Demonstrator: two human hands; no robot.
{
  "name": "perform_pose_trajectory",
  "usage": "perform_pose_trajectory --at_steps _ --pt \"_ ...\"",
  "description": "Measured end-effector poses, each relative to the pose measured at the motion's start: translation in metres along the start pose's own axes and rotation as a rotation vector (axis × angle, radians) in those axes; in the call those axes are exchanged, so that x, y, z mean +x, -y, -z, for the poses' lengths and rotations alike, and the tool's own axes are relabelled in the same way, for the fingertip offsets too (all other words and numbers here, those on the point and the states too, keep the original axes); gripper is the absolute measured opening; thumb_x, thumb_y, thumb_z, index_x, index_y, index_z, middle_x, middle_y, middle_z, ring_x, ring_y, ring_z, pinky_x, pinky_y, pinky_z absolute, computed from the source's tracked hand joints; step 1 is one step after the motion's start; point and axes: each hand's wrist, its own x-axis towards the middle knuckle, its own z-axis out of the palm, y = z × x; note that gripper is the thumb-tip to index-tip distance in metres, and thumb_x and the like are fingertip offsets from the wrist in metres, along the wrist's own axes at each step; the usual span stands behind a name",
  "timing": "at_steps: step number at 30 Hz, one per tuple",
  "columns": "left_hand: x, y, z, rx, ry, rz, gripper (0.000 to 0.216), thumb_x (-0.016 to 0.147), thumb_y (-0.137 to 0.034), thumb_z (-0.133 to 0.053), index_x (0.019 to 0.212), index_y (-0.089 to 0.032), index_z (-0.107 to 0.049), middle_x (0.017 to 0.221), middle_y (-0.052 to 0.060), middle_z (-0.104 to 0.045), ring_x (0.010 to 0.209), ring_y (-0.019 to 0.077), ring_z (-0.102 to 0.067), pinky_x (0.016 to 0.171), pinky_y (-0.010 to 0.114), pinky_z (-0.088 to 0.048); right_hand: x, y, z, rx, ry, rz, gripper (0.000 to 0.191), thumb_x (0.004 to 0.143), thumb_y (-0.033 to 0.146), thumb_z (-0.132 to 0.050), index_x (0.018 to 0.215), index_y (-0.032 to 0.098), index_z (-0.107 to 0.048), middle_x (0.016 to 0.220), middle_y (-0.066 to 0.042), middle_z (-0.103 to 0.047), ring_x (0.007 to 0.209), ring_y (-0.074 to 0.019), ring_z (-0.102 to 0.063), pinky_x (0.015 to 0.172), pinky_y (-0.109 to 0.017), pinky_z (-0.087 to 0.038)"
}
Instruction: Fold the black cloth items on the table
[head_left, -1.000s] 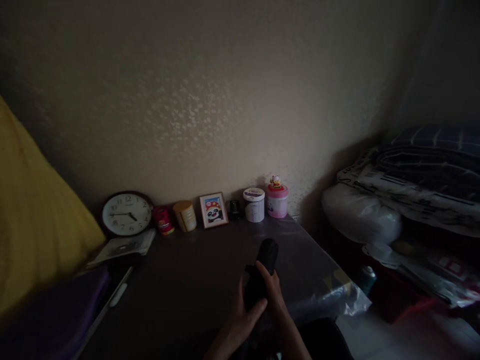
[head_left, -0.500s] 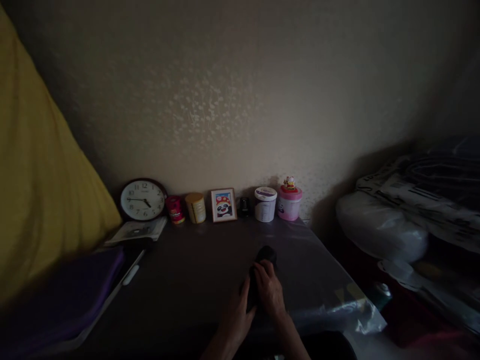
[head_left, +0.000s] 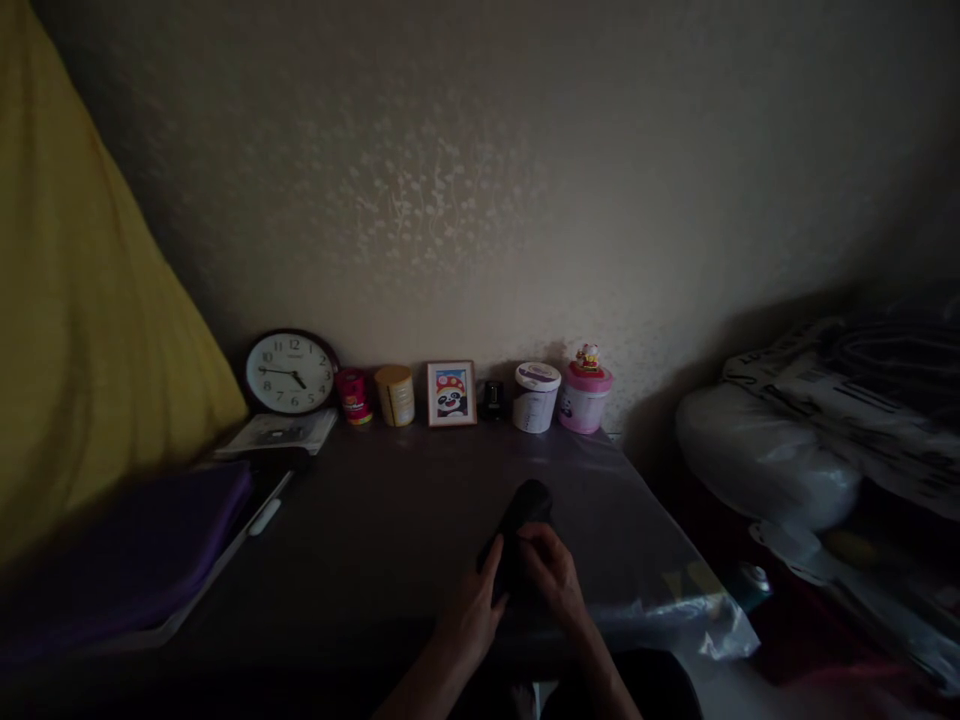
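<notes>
A long black object [head_left: 531, 500] with a rounded far end is held just over the front part of the dark table; it is too dark to tell its kind, though its outline is somewhat like a shoe. My left hand [head_left: 478, 605] grips its near left side, thumb and fingers around it. On the right side my right hand [head_left: 553, 570] has its fingers curled and pinched at the object's upper surface. What lies between those fingertips is hidden in shadow.
Along the wall stand a clock [head_left: 291, 372], a red can [head_left: 353, 396], a yellow can [head_left: 395, 395], a panda picture frame [head_left: 451, 394], a white tub [head_left: 536, 398] and a pink tub [head_left: 585, 400]. A purple folded item [head_left: 150, 550] lies left; bagged goods [head_left: 765, 460] are piled right.
My right hand's fingers have gone from lying over the object to a curled pinch, slightly to the right. More of the black object shows. The view has tilted slightly.
</notes>
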Motion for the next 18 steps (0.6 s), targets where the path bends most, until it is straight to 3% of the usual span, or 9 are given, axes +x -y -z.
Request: perform_pose_trajectory --at_steps 5,18 --pt "-0.002 -0.004 0.005 0.024 0.008 -0.002 0.068 0.077 -0.019 -0.049 0.137 -0.026 -0.017 0.133 0.012 -0.040 0.120 0.0234 -0.042 0.095 0.033 -0.037 -0.010 -0.004 0.009 0.149 -0.063 -0.126 0.028 0.065 0.045 -0.065 0.078 0.020 -0.061 0.074 -0.001 -0.061 0.071 -0.0167 -0.054 0.066 -0.026 -0.043" --pt "-0.005 -0.003 0.005 0.078 -0.008 -0.083 0.066 0.078 -0.018 -0.050 0.134 -0.038 -0.021 0.129 0.007 -0.042 0.118 0.0253 -0.044 0.096 0.037 -0.036 -0.011 0.001 0.017 0.105 -0.024 -0.108 0.027 0.065 0.045 -0.065 0.075 0.020 -0.062 0.070 0.000 -0.059 0.064 -0.0144 -0.051 0.061 -0.025 -0.042"
